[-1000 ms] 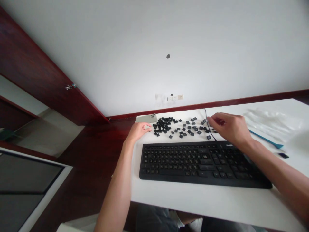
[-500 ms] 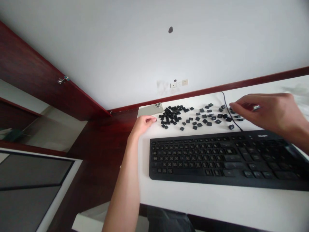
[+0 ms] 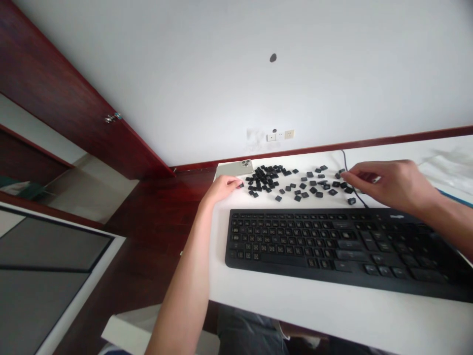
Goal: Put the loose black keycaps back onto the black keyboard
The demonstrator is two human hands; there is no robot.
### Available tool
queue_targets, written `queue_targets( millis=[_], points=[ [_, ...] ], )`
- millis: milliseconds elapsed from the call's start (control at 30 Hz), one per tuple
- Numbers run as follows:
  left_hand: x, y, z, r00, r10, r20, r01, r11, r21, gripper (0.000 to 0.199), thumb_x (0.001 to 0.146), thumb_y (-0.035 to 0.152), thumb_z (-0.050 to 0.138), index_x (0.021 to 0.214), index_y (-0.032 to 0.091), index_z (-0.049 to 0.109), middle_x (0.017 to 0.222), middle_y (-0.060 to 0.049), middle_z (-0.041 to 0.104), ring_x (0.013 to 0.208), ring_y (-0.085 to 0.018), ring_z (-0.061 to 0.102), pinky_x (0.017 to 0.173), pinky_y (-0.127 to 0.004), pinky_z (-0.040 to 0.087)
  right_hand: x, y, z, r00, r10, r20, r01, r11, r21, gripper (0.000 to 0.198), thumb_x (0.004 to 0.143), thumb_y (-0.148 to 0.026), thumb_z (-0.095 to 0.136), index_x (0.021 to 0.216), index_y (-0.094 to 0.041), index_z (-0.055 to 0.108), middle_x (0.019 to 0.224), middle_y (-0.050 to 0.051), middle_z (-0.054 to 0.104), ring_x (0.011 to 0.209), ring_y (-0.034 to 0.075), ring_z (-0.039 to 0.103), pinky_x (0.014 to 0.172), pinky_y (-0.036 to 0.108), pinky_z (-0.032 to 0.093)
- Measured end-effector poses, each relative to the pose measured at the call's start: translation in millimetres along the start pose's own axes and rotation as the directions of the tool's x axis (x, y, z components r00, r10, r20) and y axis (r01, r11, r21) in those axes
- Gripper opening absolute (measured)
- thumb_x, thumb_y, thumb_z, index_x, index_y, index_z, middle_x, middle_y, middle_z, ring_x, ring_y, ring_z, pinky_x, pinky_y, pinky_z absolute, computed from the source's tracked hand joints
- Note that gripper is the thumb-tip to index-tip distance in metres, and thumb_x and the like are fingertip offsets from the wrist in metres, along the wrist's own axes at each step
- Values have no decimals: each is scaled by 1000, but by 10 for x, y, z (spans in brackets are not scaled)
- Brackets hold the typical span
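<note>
Black keyboard holds exposed sockets (keycaps lie beyond).

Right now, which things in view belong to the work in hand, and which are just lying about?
In the work:
- left hand, a dark keycap at its fingertips
- right hand, fingertips by the scattered keycaps
- keyboard in front

Apparently just lying about:
- phone behind the left hand
- clear plastic, far right
- blue strip beyond the right wrist
</note>
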State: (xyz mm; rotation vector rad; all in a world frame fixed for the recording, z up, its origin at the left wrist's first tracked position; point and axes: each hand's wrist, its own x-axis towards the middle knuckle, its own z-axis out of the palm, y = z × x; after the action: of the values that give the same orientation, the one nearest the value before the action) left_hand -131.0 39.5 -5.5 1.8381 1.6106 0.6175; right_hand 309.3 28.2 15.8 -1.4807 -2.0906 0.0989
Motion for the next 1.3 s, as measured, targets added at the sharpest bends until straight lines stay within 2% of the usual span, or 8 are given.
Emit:
queue_targets(
  millis=[167,367,467,700,833,967,1167,1300],
  points=[
    [36,-5,4,1000,2,12,-1,999,-41,34,96,38,61,102,12,82,90,-8,79,73,-17,63,72,-26,45,-5,56,64,997,-38,74,33,997,67,53,89,-71,54,69,-25,70,59,0,65,54,17,59,58,31,41],
    [23,-4,17,1000,18,10,-17,994,-104,27,94,35,67,102,13,80,98,-11,81,84,-20,71,83,-29,51,-4,132,84,995,-30,94,23,997,74,47,90,-67,56,76,-26,74,65,-1,69,61,19,65,61,32,43],
    [14,14,59,997,74,-34,-75,996,-55,22,93,31,67,99,16,81,103,-10,82,93,-21,74,88,-31,53,-12,132,84,995,-34,95,27,997,74,48,92,-67,56,76,-25,73,64,0,68,60,19,63,62,33,43],
    [41,-13,153,977,175,-125,-161,980,114,21,95,29,66,97,22,85,108,-7,83,96,-22,76,92,-34,55,-32,123,111,990,-25,140,11,995,101,50,93,-69,55,78,-26,74,64,1,68,59,20,60,62,34,42],
    [52,-3,162,979,153,-137,-140,985,104,21,96,27,65,99,23,85,112,-6,83,104,-24,76,95,-35,55,-29,154,127,989,1,147,-15,995,95,52,91,-72,56,78,-26,74,65,0,68,62,20,62,63,34,42],
    [25,69,151,984,108,-144,-94,990,103,18,93,24,68,99,21,84,106,-7,83,95,-22,77,89,-32,55,-22,170,151,988,34,153,-45,996,71,57,88,-78,54,78,-26,75,61,-1,65,60,18,59,62,33,42],
    [-63,138,53,987,76,-138,-42,971,236,18,91,25,68,85,21,84,94,-7,83,91,-25,76,78,-32,50,-23,175,175,982,26,189,-38,998,59,64,87,-83,49,77,-25,73,62,0,66,61,18,58,63,34,41],
    [-71,174,38,972,97,-214,-35,960,278,14,90,25,71,90,22,84,97,-10,83,88,-25,74,80,-34,51,-27,154,152,981,36,193,-50,997,64,65,86,-84,49,78,-25,74,62,0,65,60,18,55,62,34,41]
  ],
)
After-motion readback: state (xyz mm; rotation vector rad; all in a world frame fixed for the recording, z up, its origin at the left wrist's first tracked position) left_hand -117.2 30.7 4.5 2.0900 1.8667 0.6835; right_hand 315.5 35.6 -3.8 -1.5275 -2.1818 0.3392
